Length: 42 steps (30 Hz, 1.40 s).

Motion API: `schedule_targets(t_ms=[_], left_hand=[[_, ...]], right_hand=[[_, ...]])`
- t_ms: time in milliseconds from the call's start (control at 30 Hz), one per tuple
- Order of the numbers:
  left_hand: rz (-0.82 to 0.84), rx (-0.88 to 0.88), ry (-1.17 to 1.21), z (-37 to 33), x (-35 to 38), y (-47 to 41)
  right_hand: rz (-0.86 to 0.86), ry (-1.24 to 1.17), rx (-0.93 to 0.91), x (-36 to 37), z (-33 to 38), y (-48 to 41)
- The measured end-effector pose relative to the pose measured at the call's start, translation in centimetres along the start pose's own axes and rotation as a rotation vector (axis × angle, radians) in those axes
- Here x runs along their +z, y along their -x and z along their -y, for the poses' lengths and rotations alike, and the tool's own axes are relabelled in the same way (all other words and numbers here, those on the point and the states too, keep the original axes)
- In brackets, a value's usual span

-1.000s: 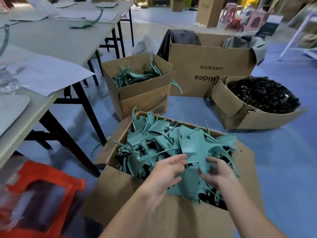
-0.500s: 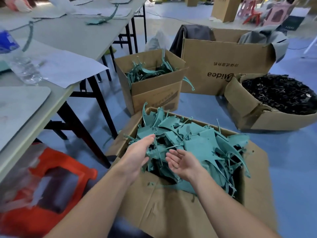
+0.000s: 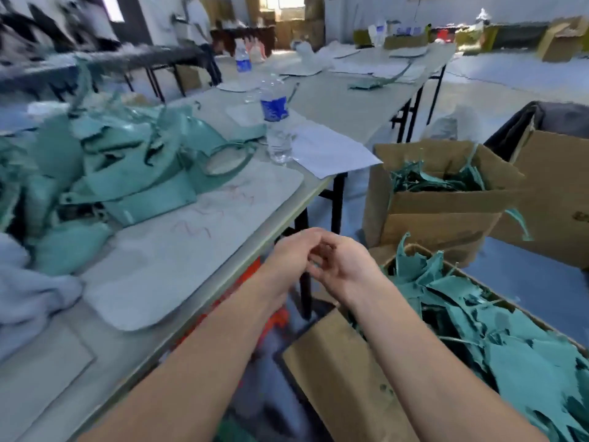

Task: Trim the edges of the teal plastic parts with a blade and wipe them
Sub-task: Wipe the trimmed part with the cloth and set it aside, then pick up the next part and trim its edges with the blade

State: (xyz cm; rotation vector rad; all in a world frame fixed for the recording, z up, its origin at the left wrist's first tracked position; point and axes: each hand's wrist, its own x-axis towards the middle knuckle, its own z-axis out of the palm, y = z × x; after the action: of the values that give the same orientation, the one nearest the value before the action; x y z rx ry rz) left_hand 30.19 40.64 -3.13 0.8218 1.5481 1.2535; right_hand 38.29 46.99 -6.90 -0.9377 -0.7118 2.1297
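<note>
A heap of teal plastic parts (image 3: 134, 164) lies on the grey table (image 3: 338, 103) at the left. A grey cloth (image 3: 28, 295) is bunched at the table's near left, beside a pale cutting mat (image 3: 191, 250). My left hand (image 3: 291, 260) and my right hand (image 3: 345, 267) meet in mid-air just past the table's edge. Their fingers are loosely curled against each other and hold nothing I can see. To their lower right stands an open cardboard box (image 3: 338, 371) full of teal offcuts (image 3: 497, 330). No blade is in view.
A water bottle (image 3: 276, 122) stands on a white paper sheet (image 3: 331, 148) behind the mat. A smaller box (image 3: 439, 215) of teal strips and a large carton (image 3: 557, 199) sit on the blue floor at right. An orange stool (image 3: 253, 271) is under the table.
Both hands have lifted out of the offcut box and come together, empty, by the table's edge. The view has swung up and left onto the table.
</note>
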Motion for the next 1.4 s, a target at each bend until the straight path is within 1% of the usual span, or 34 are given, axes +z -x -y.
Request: schedule_targets(t_ms=[33, 133, 167, 267, 367, 433, 500, 567, 600, 633, 667, 700, 733, 800, 833, 967, 1067, 1133, 1233, 1267, 1300, 1333, 1367, 1400], left_hand=[[-0.005, 0.054, -0.031, -1.2, -1.6, 0.3], [-0.076, 0.18, -0.103, -5.1, -9.5, 3.3], [-0.124, 0.215, -0.144, -6.1, -12.3, 4.7], [-0.396, 0.27, -0.17, -7.0, -20.7, 9.2], [-0.741, 0.272, -0.196, -7.4, -28.7, 15.1], [-0.984, 0.294, -0.174, -6.6, -33.6, 19.3], [-1.206, 0.277, -0.126, -4.7, -37.7, 23.2], [-1.351, 0.223, -0.074, -2.5, -40.7, 26.1], [-1.395, 0.187, -0.054, -1.6, -41.9, 27.1], [-1.425, 0.16, -0.031, -0.7, -43.1, 27.8], [-1.446, 0.143, -0.005, 0.2, -44.1, 28.3], [-1.46, 0.129, 0.022, 1.0, -44.9, 28.6], [-1.472, 0.111, 0.047, 1.8, -45.5, 28.8], [-1.488, 0.067, 0.07, 3.7, -46.4, 28.9], [-1.489, 0.044, 0.063, 4.5, -46.6, 28.8], [-1.469, 0.027, 0.011, 5.3, -47.1, 27.6], [-1.395, 0.043, -0.019, 5.0, -47.3, 26.1], [-1.352, 0.052, -0.029, 5.2, -47.0, 25.1], [-1.352, 0.004, -0.137, 6.2, -46.4, 23.6], [-1.361, -0.013, -0.194, 6.4, -46.2, 23.3], [-1.372, -0.019, -0.248, 6.5, -46.2, 22.9], [-1.393, -0.022, -0.312, 6.6, -46.3, 22.7], [-1.423, -0.026, -0.38, 6.6, -46.7, 22.5], [-1.459, -0.033, -0.439, 6.6, -47.1, 22.4]], right_hand=[[0.044, 0.019, -0.027, 2.1, 0.3, 0.2], [0.219, 0.067, -0.045, 10.7, -0.4, 0.9], [0.265, 0.108, -0.043, 13.4, -1.0, 1.5], [0.437, 0.265, -0.034, 20.3, -3.7, 3.1], [0.595, 0.474, -0.051, 27.9, -8.1, 4.9], [0.692, 0.696, -0.191, 32.5, -11.8, 6.1], [0.819, 1.07, -0.423, 35.6, -15.8, 7.0], [0.936, 1.505, -0.658, 37.4, -19.4, 7.3], [0.938, 1.668, -0.754, 38.1, -20.8, 7.2], [0.915, 1.786, -0.836, 38.7, -22.0, 7.0], [0.892, 1.854, -0.899, 39.4, -23.0, 6.8], [0.882, 1.868, -0.951, 40.0, -23.8, 6.5], [0.904, 1.819, -0.975, 40.6, -24.2, 6.1], [0.949, 1.634, -0.924, 41.6, -23.7, 5.7], [0.921, 1.548, -0.914, 42.0, -22.7, 5.5], [0.632, 1.333, -1.037, 45.1, -14.6, 3.0], [0.496, 1.289, -1.182, 46.2, -10.4, 1.5], [0.409, 1.373, -1.218, 45.9, -10.0, 0.5], [0.29, 1.686, -1.186, 44.4, -11.1, 1.3], [0.328, 1.702, -1.233, 43.7, -12.0, 2.0], [0.452, 1.646, -1.287, 42.9, -13.2, 3.1], [0.617, 1.583, -1.294, 42.2, -14.7, 4.1], [0.742, 1.64, -1.248, 41.5, -16.3, 4.9], [0.8, 1.784, -1.167, 40.9, -18.2, 5.5]])
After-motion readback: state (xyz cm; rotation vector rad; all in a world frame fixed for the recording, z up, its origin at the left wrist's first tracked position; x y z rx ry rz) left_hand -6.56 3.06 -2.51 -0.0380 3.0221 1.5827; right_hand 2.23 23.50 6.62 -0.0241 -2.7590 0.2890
